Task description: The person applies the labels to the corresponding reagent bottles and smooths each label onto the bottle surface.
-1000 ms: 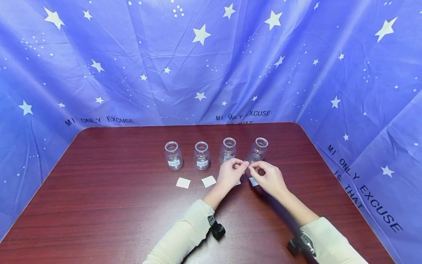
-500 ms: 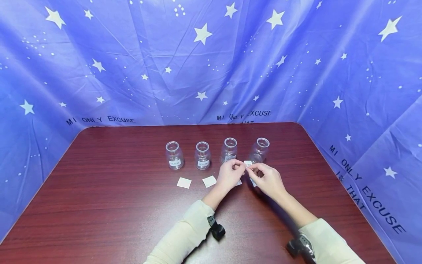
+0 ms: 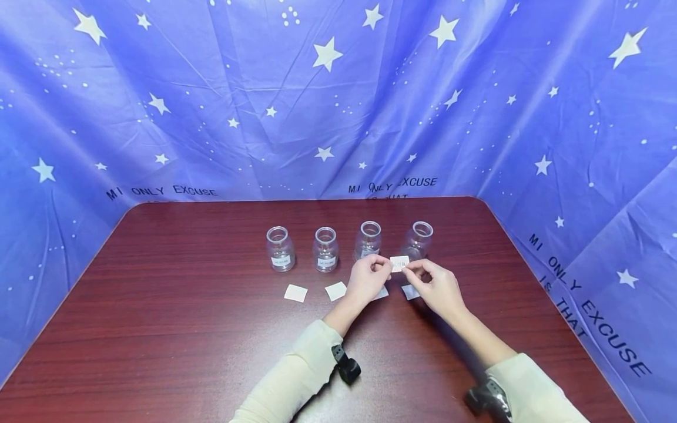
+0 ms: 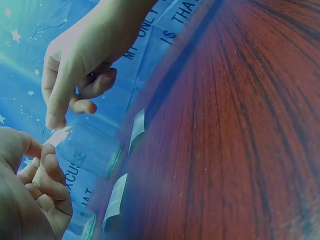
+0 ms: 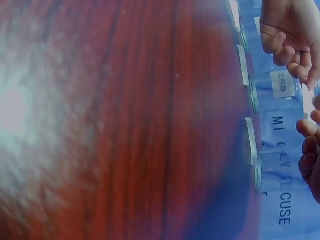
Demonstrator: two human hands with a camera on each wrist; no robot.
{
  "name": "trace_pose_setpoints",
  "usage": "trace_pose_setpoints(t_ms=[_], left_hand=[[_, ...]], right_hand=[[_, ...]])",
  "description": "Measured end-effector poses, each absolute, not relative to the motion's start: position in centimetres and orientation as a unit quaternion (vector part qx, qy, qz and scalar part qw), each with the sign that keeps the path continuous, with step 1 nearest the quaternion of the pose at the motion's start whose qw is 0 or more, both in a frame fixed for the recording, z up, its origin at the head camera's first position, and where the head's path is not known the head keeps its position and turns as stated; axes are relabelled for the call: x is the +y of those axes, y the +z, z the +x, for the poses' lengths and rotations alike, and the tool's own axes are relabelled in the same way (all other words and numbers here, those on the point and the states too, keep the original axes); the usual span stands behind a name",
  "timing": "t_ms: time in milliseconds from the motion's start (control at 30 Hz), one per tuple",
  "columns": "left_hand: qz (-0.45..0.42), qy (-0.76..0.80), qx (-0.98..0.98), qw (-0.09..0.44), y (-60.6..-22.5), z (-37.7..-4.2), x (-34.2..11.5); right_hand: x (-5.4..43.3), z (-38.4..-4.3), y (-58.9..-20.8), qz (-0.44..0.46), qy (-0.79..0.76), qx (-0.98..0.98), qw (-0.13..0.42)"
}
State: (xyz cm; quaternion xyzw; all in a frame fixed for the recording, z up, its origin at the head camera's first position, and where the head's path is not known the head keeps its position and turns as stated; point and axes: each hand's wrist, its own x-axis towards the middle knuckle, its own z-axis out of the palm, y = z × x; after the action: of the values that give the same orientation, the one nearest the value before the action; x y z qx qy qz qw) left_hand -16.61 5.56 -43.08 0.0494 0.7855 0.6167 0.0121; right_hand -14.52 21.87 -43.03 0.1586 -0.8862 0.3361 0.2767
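Note:
Between both hands, in front of the two right-hand jars in the head view, is a small white label (image 3: 399,263) with dark print. My left hand (image 3: 367,279) pinches its left edge. At its lower right corner, thumb and forefinger of my right hand (image 3: 435,286) pinch it. The left wrist view shows the label (image 4: 57,136) edge-on between the fingertips. Just behind stands the rightmost clear glass jar (image 3: 420,235), its lower part partly covered. Left of it, a jar (image 3: 369,238) bears a white label, half hidden by my left hand.
Two more labelled glass jars (image 3: 280,244) (image 3: 325,244) stand upright to the left. White paper pieces (image 3: 295,293) (image 3: 335,291) (image 3: 409,292) lie before the jars, another partly under my left hand. A starry blue curtain (image 3: 238,88) hangs behind the dark red table (image 3: 158,329).
The label, first barely visible between the fingertips, has turned its printed face into view. My right hand has shifted slightly right, away from the left. Jars and paper pieces stay put.

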Motion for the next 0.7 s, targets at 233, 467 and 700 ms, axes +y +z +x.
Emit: trace_pose_setpoints(t_ms=[233, 467, 700], left_hand=[[0.070, 0.619, 0.782, 0.018, -42.9, -16.5, 5.9], [0.113, 0.614, 0.781, 0.026, -42.9, -16.5, 6.2], [0.121, 0.503, 0.856, 0.004, -42.2, -16.6, 7.1]], right_hand=[[22.9, -14.9, -42.4, 0.084, 0.394, -0.895, 0.192], [23.9, -15.0, -42.1, 0.056, 0.434, -0.890, 0.129], [25.1, -15.0, -42.1, 0.053, 0.435, -0.889, 0.131]])
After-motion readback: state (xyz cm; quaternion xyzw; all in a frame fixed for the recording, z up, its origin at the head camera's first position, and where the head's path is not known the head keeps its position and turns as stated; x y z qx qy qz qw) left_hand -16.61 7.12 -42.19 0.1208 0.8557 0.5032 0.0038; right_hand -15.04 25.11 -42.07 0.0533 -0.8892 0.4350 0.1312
